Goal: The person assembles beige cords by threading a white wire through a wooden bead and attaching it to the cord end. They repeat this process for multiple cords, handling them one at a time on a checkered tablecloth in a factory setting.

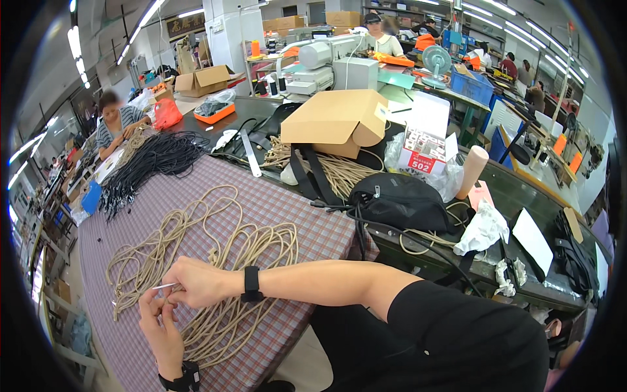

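On a plaid-covered table, my two hands meet at the near left, over loops of tan cord. My right hand is closed around a thin, shiny metal tool, whose slim end sticks out toward the left. Its exact kind is hard to see. Just below, my left hand has its fingers bent and pinched together, close to the tool and the right fingertips. What sits between those fingertips is mostly hidden. Each wrist wears a black band.
A heap of black cords lies at the table's far left, beside a seated person handling tan cord. Beyond the cloth stand an open cardboard box, a black bag, a metal ruler and a cone of pale thread.
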Available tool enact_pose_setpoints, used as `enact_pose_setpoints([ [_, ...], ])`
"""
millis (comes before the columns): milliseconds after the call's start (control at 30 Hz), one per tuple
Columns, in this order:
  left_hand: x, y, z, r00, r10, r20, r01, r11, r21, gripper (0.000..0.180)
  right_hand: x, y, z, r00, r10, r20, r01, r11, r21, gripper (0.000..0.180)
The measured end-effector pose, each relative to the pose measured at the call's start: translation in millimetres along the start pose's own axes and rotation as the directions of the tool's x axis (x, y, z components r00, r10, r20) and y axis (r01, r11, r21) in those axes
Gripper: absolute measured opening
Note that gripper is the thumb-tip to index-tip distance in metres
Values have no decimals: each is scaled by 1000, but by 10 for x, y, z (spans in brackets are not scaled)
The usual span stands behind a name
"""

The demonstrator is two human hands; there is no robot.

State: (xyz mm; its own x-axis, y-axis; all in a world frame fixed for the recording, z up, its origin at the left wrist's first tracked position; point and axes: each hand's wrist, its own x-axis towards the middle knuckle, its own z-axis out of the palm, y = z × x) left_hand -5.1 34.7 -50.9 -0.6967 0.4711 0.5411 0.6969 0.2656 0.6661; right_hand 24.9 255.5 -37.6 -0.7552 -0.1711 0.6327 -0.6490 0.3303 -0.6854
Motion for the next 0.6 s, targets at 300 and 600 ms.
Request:
enact_pose_setpoints([
  [300, -10, 43, -5, 1000, 11, 20, -12, 1000, 18, 37, 2, 24, 8, 999, -33, 12, 33, 999, -17, 12],
  [600, 0, 44, -3, 997, 63, 34, -65, 997, 42, 39, 6, 45, -8, 999, -40, 15, 40, 999, 28, 16],
])
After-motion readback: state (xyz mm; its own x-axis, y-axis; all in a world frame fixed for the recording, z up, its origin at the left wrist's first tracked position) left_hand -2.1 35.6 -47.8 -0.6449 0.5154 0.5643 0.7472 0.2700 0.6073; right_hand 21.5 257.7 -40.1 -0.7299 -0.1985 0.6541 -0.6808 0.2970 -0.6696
